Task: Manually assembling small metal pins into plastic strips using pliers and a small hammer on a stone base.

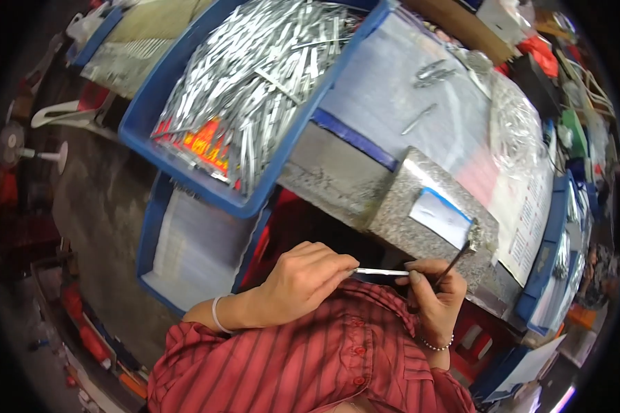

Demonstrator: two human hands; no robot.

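Observation:
A thin, shiny metal strip [382, 272] spans the gap between my two hands, in front of my chest. My left hand [293, 286] is closed, pinching the strip's left end between its fingertips. At the other end my right hand [437, 292] pinches the strip with thumb and finger. That same hand also grips a thin dark handle [453, 264], which slants up to a small metal head like a hammer's, over the speckled stone block [399, 203]. A white pad with a blue edge [441, 217] lies on the block.
A large blue bin [255, 199] full of similar metal strips stands at the upper left, red packaging among them. Below it is another blue bin [145, 251]. Beyond the block, a few metal pieces [434, 73] lie on sheeting near clear plastic wrap [517, 131]. More blue trays [541, 275] stand right.

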